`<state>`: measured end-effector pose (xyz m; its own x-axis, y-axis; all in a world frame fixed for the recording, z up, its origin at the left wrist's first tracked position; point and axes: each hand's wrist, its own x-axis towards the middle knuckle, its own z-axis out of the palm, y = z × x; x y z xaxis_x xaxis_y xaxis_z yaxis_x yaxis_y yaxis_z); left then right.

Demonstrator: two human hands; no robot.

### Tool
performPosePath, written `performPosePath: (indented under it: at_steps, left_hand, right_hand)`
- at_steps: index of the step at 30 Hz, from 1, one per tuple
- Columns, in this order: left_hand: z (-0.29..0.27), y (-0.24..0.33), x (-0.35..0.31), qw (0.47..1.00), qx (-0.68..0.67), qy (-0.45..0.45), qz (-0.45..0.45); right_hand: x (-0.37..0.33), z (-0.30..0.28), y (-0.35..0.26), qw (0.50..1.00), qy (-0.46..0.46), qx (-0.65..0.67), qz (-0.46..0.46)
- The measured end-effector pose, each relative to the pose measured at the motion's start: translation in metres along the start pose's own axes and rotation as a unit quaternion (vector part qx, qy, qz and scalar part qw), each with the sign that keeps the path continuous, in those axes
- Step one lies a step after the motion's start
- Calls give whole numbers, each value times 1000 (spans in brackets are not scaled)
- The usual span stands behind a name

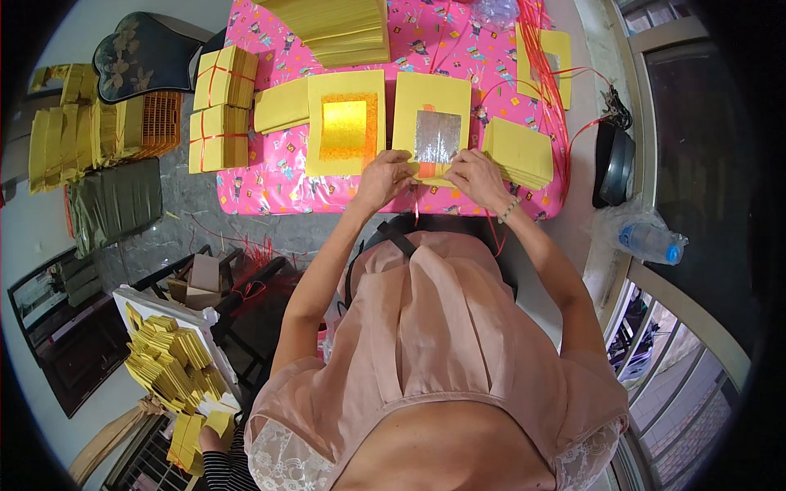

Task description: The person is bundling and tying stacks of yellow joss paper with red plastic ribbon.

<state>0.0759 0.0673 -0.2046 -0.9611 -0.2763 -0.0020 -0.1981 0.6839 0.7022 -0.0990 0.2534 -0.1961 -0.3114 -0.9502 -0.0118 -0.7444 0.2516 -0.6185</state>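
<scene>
A yellow paper sheet with a silver foil patch and an orange strip lies in front of me on the pink tablecloth. My left hand pinches its near left corner. At the near right corner, the fingers of my right hand are closed on the same sheet, whose near edge looks bent up. Just left lies a yellow sheet with a gold foil patch bordered in orange. To the right of my right hand sits a stack of folded yellow paper.
Bundles tied with red string stand at the table's left, beside a folded yellow pile. A large yellow stack lies at the back. Red strings hang along the right. At lower left, another person's hand touches yellow paper.
</scene>
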Motion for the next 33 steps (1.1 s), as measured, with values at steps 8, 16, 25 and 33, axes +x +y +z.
performPosePath:
  at_steps: [8, 16, 25, 33]
  left_hand:
    - [-3, -1, 2, 1000, 1, 11, 11]
    - [1, -2, 1, 1000, 9, 22, 1]
    - [1, -1, 2, 999, 7, 30, -9]
    - [4, -1, 3, 998, 24, 54, 4]
  right_hand:
    - [7, -4, 4, 999, -19, 27, 17]
    - [8, -3, 4, 999, -16, 31, 18]
    - [7, -1, 6, 999, -11, 39, 23]
    - [8, -3, 4, 999, -21, 34, 31]
